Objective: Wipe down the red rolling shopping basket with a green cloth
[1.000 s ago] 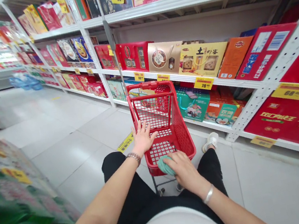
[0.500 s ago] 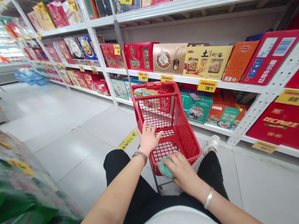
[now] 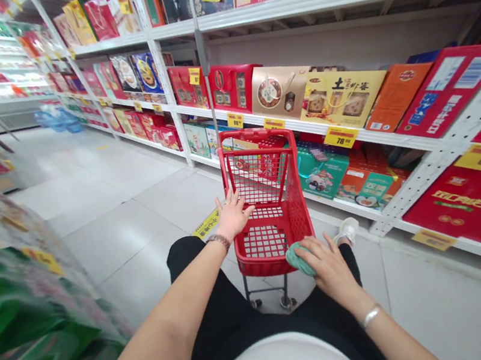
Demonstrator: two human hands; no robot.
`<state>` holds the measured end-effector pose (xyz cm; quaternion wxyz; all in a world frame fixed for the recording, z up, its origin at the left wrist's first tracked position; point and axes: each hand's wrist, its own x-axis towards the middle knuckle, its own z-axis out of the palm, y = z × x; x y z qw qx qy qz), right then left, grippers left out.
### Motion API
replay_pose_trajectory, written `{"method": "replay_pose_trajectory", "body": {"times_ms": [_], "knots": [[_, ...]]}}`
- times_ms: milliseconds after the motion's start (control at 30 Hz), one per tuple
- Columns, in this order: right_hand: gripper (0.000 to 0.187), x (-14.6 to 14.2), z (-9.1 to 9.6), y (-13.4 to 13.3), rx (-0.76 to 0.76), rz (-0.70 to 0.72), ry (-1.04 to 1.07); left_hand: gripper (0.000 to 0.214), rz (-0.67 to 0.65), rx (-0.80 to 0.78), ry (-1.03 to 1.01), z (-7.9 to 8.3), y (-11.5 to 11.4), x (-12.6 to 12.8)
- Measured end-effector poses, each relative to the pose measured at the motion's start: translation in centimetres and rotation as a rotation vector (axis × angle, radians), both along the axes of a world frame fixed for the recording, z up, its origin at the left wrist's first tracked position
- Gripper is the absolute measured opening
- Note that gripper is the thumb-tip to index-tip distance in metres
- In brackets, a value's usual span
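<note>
A red plastic wire-mesh shopping trolley basket (image 3: 295, 220) on small wheels stands in front of me, with a thin grey pole (image 3: 203, 58) rising from its far end. My left hand (image 3: 233, 214) lies on the basket's left rim with its fingers spread, a dark bracelet at the wrist. My right hand (image 3: 330, 269) grips a teal cloth (image 3: 299, 259), pressing it against the near right corner of the basket. A silver bangle circles that wrist.
White shelves (image 3: 352, 135) with boxed gift sets and yellow price tags line the right side. Green packaged goods (image 3: 25, 317) are stacked close on the left. Pale floor tiles run along the aisle, and my black-trousered legs stand behind the trolley.
My right hand and the teal cloth have slid rightward along the near rim to the basket's corner. The trolley has shifted slightly right in view.
</note>
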<state>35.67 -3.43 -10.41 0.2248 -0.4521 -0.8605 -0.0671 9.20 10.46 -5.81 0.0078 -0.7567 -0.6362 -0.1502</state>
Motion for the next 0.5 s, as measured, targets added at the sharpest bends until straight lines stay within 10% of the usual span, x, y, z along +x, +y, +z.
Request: {"method": "replay_pose_trajectory", "body": {"times_ms": [300, 500], "knots": [[0.040, -0.8, -0.4, 1.7, 0.025, -0.062, -0.001, 0.064, 0.119, 0.120, -0.028, -3.5, -7.9, 3.4], [0.027, -3.6, 1.0, -0.2, -0.031, -0.139, -0.090, 0.068, 0.040, 0.111, 0.017, -3.5, -8.9, 0.8]]}}
